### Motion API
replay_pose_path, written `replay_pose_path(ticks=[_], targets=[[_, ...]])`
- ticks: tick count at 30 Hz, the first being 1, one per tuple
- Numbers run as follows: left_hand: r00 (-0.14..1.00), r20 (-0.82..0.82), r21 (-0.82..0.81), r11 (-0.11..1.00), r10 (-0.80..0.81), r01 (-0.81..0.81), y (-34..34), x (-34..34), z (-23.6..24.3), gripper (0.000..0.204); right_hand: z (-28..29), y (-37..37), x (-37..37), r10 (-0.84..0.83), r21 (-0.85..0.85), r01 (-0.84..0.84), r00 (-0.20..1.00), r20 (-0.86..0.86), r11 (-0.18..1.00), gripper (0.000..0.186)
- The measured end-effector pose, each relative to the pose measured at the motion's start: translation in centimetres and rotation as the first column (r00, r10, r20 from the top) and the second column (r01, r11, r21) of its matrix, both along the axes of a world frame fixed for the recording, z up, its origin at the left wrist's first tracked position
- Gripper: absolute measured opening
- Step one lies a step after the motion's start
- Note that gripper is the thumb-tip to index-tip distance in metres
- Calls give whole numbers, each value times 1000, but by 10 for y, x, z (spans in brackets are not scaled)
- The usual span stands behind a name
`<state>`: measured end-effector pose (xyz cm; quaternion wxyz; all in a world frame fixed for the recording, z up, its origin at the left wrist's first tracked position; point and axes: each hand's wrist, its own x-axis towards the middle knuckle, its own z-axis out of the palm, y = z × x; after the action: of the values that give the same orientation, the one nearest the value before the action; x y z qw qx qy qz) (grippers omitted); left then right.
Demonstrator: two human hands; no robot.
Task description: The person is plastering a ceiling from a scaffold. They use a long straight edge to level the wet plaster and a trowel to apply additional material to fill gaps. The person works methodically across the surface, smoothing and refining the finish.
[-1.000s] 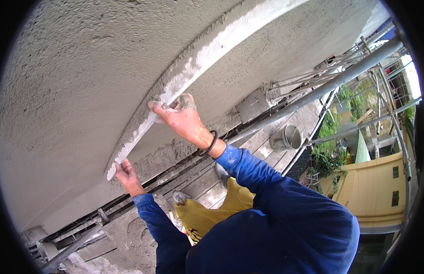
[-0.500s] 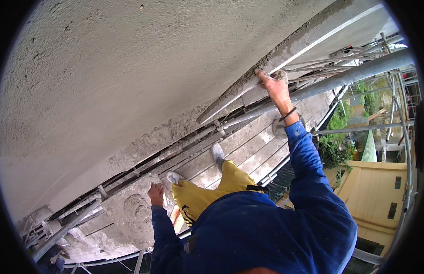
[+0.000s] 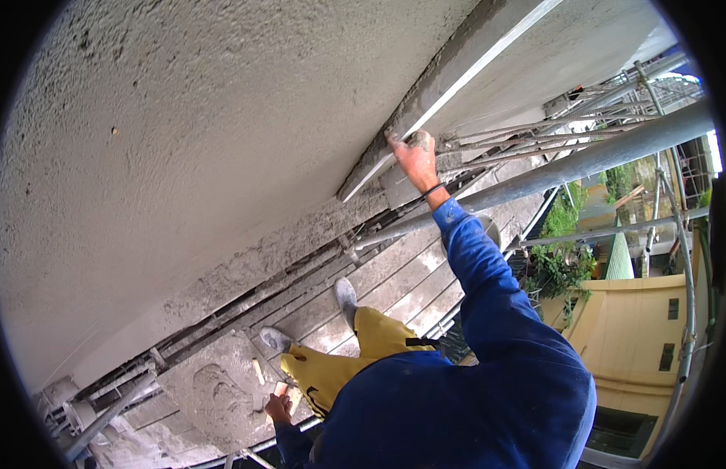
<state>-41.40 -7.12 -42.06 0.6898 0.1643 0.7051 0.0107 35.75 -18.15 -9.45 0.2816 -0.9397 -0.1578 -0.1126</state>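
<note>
At the plastered wall (image 3: 222, 117), right hand (image 3: 416, 162) grips long bar (image 3: 455, 78). Left hand (image 3: 278, 409) near mortar (image 3: 221, 395); finger closure cannot be determined.

Head view: left fisheye of a worn pair, aimed steeply down over the person's torso (image 3: 464, 399), which sits nearest the lens. Plastered wall (image 3: 168, 164) close on left, plank deck (image 3: 410, 283) below, pale yellow building (image 3: 625, 324) far right. Scene runs diagonally; corners black.

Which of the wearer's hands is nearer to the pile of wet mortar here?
Left. The left hand is close by, to the right of the mortar pile in the picture; the right hand is much farther up, gripping the long straightedge at the wall.
</note>
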Motion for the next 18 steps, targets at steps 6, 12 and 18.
replay_pose_path(ticks=[6, 12, 18], targets=[[966, 239, 54, 995, -96, 86, 23, 106, -41, 29, 9, 10, 0, -54, 58, 48, 991, 120, 997, 41], [955, 167, 303, 934, -246, 188, 66, 142, 19, 41, 8, 20, -11, -20, 69, 18, 999, 39, 997, 38], [988, 36, 253, 958, -148, 134, 52, 93, 20, 38, -14, 11, 10, -12, -102, 13, 1000, 5, 995, 49]])
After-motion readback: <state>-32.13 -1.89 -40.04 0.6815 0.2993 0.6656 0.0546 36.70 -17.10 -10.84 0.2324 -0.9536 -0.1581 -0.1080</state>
